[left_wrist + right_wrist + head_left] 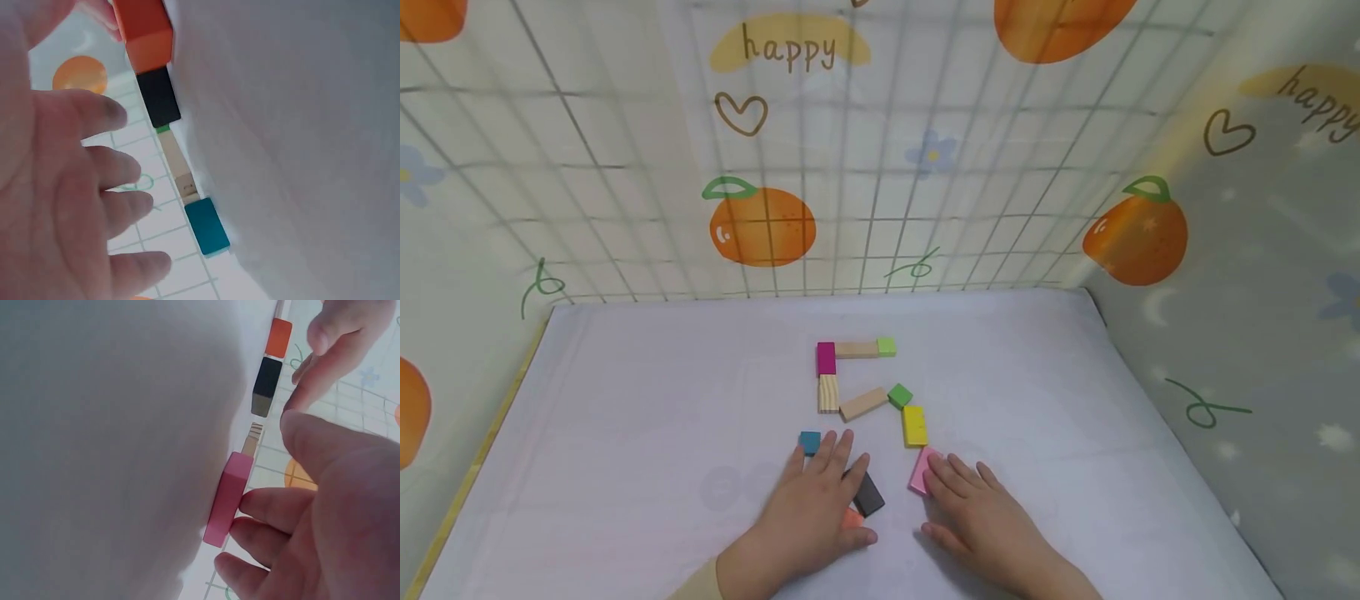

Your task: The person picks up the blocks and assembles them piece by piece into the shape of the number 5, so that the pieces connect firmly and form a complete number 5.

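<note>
My left hand is spread low over the white surface, fingers extended, among a blue block, a black block and an orange block partly hidden by it. In the left wrist view its fingers stand apart from the black block and the blue block. My right hand lies to the right, its fingertips touching the side of a pink block. The thumb is held away from that block. A yellow block sits just beyond the pink one.
Farther off, a bent row continues with a green cube, a plain wood block, a striped wood block, a magenta block, another wood block and a light green cube. Printed curtains enclose the white tabletop.
</note>
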A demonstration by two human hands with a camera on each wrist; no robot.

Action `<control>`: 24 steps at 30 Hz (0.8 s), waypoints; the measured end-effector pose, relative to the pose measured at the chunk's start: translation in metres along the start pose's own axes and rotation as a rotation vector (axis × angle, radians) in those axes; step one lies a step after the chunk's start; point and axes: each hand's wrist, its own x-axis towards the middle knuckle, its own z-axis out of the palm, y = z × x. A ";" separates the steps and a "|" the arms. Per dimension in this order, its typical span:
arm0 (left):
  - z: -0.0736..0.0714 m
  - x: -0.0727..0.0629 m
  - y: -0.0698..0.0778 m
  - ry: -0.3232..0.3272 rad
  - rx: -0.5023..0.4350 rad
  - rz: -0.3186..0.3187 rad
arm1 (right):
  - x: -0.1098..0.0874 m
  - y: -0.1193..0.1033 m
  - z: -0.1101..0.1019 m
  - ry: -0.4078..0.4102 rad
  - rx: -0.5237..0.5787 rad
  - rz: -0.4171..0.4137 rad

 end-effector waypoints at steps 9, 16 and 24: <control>-0.004 -0.002 0.008 -0.054 0.006 0.090 | -0.001 0.000 0.000 -0.001 0.013 0.011; -0.006 0.001 0.012 -0.103 -0.012 0.086 | -0.003 0.005 -0.005 0.085 -0.004 0.034; -0.013 0.004 0.017 -0.140 -0.052 0.127 | -0.006 0.016 -0.012 0.150 0.039 0.063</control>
